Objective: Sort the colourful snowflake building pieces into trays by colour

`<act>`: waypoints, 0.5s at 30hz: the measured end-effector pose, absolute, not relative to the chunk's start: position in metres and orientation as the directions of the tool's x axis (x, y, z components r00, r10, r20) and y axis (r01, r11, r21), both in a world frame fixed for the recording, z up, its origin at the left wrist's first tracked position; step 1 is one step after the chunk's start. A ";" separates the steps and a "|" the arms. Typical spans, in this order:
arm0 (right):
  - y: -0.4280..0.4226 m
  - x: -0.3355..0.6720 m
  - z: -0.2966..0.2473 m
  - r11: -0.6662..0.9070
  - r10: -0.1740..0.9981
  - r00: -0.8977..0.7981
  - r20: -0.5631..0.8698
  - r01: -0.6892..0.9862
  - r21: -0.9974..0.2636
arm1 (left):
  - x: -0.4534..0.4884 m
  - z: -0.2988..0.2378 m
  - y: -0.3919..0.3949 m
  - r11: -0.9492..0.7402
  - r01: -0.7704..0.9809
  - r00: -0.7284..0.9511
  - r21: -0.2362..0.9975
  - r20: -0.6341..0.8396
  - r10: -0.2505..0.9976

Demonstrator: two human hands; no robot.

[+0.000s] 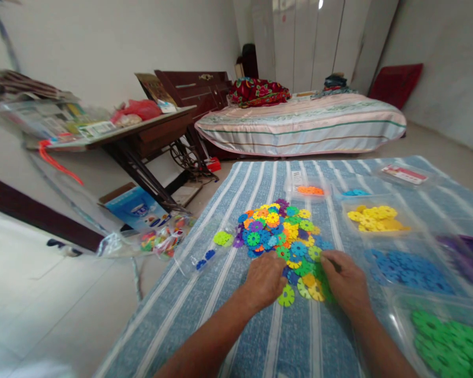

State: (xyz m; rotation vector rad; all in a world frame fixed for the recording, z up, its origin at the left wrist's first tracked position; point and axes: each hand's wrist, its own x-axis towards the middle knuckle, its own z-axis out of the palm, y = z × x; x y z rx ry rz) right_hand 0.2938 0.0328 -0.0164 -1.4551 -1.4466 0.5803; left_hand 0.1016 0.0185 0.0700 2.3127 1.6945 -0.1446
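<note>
A heap of small plastic snowflake discs [278,231] in many colours lies in the middle of a blue striped cloth [236,294]. My left hand [265,281] rests on the near edge of the heap, fingers curled down among the discs. My right hand [346,282] sits at the heap's near right edge, fingers pinched together on the discs there. What each hand holds is hidden under the fingers. A lime green disc [286,296] lies between the hands.
Clear bags of sorted discs lie at the right: yellow [376,218], blue [408,268], green [451,341], orange [310,190]. A bag of mixed pieces [161,240] hangs off the cloth's left edge. A cluttered table [114,134] and a bed [299,123] stand beyond.
</note>
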 end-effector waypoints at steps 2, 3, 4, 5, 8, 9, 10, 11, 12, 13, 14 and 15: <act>0.033 0.294 -0.016 0.182 0.936 0.182 0.300 0.479 -0.859 | 0.101 0.068 0.019 -0.247 0.949 0.288 0.196 -0.219 0.932; 0.033 0.294 -0.016 0.186 0.935 0.182 0.304 0.478 -0.859 | 0.100 0.067 0.020 -0.224 0.949 0.272 0.223 -0.213 0.939; 0.033 0.294 -0.016 0.188 0.935 0.180 0.305 0.477 -0.858 | 0.099 0.066 0.021 -0.203 0.944 0.260 0.259 -0.209 0.943; 0.033 0.294 -0.016 0.189 0.935 0.179 0.305 0.477 -0.858 | 0.097 0.064 0.021 -0.181 0.935 0.252 0.304 -0.212 0.944; 0.033 0.294 -0.017 0.185 0.936 0.180 0.302 0.479 -0.858 | 0.091 0.062 0.023 -0.105 0.887 0.236 0.450 -0.247 0.940; 0.033 0.294 -0.017 0.183 0.935 0.185 0.301 0.478 -0.859 | 0.088 0.064 0.023 -0.080 0.867 0.231 0.491 -0.255 0.939; 0.032 0.294 -0.016 0.180 0.936 0.187 0.299 0.476 -0.861 | 0.085 0.067 0.023 -0.062 0.849 0.226 0.525 -0.255 0.940; 0.032 0.293 -0.016 0.176 0.937 0.187 0.295 0.475 -0.862 | 0.080 0.073 0.023 -0.049 0.833 0.219 0.550 -0.248 0.944; 0.032 0.293 -0.016 0.175 0.938 0.187 0.292 0.474 -0.863 | 0.075 0.081 0.023 -0.043 0.824 0.210 0.565 -0.234 0.949; 0.032 0.293 -0.016 0.175 0.938 0.185 0.292 0.472 -0.864 | 0.069 0.090 0.023 -0.040 0.823 0.195 0.567 -0.215 0.957; 0.032 0.293 -0.015 0.178 0.938 0.182 0.293 0.471 -0.864 | 0.061 0.102 0.023 -0.037 0.830 0.172 0.556 -0.193 0.966; 0.032 0.293 -0.015 0.182 0.938 0.180 0.296 0.471 -0.863 | 0.052 0.114 0.023 -0.029 0.849 0.138 0.527 -0.170 0.976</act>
